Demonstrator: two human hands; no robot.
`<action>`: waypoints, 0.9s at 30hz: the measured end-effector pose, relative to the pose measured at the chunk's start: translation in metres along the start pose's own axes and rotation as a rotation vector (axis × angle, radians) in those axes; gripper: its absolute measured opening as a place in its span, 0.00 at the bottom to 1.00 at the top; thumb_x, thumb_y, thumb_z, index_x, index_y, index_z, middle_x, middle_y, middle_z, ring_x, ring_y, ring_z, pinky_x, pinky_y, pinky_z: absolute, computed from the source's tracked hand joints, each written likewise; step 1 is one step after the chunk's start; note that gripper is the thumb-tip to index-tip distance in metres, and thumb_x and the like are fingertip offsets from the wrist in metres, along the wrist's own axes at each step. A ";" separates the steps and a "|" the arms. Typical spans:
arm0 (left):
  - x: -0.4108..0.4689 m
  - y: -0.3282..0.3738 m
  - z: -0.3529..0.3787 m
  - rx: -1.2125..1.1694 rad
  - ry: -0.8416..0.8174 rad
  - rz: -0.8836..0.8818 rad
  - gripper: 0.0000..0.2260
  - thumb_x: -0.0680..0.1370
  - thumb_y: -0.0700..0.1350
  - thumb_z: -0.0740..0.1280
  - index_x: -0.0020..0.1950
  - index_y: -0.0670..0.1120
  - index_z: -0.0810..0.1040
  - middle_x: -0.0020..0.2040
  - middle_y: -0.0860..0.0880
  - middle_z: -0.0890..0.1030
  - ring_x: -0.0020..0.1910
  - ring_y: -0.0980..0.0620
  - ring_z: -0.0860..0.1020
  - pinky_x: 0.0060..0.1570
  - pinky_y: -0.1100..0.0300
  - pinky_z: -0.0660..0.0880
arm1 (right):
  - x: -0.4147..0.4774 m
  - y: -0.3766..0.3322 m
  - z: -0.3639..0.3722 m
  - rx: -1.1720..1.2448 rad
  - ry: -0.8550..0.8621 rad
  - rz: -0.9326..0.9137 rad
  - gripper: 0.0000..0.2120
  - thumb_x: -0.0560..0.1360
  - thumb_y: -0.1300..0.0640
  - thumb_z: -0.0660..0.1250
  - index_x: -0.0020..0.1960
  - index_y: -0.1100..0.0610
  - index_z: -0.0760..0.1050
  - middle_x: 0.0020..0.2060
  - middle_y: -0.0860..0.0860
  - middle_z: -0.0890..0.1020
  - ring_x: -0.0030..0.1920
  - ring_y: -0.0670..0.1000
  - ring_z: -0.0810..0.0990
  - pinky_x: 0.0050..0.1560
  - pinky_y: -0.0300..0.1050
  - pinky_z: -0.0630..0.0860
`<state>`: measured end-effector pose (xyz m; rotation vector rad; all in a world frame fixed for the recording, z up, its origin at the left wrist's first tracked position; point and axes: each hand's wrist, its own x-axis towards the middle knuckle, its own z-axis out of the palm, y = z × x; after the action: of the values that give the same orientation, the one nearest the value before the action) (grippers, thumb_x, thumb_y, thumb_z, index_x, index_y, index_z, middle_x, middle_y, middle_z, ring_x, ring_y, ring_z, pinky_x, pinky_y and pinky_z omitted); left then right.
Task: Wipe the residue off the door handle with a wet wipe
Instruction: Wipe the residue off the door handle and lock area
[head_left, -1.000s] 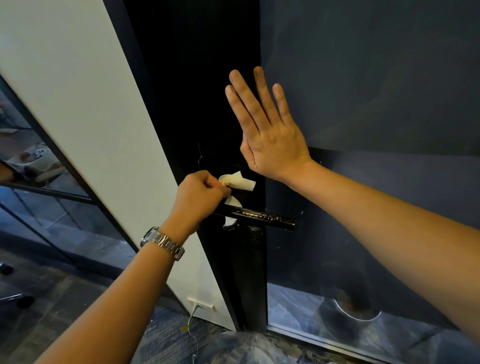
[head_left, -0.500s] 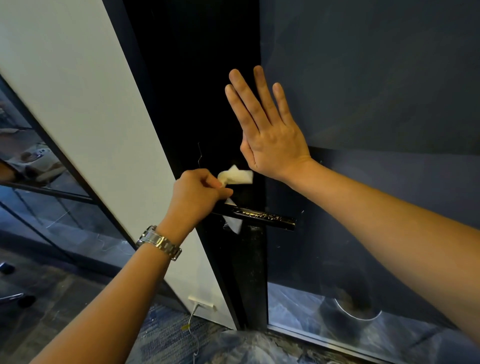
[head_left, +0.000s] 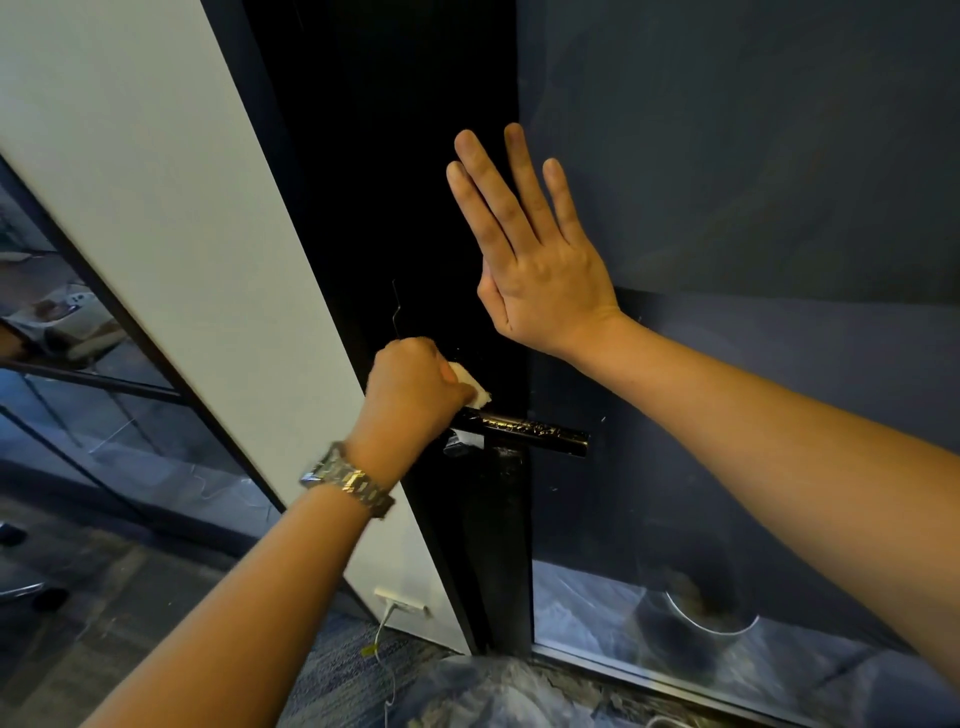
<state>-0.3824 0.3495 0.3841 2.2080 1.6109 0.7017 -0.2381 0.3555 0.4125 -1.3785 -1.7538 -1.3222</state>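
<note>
Our left hand (head_left: 413, 387) fisted round the wet wipe (head_left: 470, 387) at the door handle (head_left: 524, 430) mid-frame, our right hand (head_left: 540, 270) spread flat on the door (head_left: 727, 156) above

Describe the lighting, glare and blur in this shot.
Head view: dim, the black door almost featureless; bright glints along the door handle; the left hand gripping the wet wipe looks slightly soft, the right hand sharp; verticals lean from the wide angle.

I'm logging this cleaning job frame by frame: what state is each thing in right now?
door handle: horizontal, speckled marks on its bar.
left hand: fist gripping the wet wipe at the door handle's inner end.
wet wipe: bunched, mostly hidden in the fist.
right hand: open, flat against the door.
wristwatch: worn on the left wrist.
</note>
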 end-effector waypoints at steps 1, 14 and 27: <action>0.001 -0.001 0.008 -0.046 0.035 -0.010 0.08 0.71 0.41 0.71 0.38 0.44 0.71 0.39 0.47 0.74 0.34 0.54 0.71 0.32 0.71 0.68 | 0.000 0.000 0.000 0.004 0.000 0.000 0.29 0.72 0.61 0.58 0.73 0.62 0.61 0.71 0.59 0.66 0.71 0.63 0.63 0.71 0.58 0.57; 0.005 0.016 -0.009 0.191 -0.133 -0.045 0.08 0.72 0.37 0.66 0.35 0.41 0.68 0.35 0.47 0.71 0.28 0.54 0.69 0.26 0.66 0.68 | 0.000 0.000 -0.001 0.006 -0.010 -0.004 0.29 0.73 0.60 0.58 0.73 0.62 0.60 0.71 0.58 0.66 0.72 0.63 0.62 0.71 0.58 0.57; -0.017 0.028 -0.018 0.426 -0.186 0.009 0.10 0.78 0.43 0.61 0.50 0.36 0.74 0.36 0.46 0.69 0.34 0.51 0.68 0.38 0.62 0.67 | 0.000 0.000 -0.001 0.013 -0.002 -0.001 0.29 0.72 0.61 0.58 0.73 0.62 0.60 0.71 0.58 0.66 0.71 0.63 0.63 0.71 0.58 0.57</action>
<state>-0.3743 0.3242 0.4100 2.4786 1.7808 0.1511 -0.2382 0.3549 0.4132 -1.3725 -1.7620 -1.3077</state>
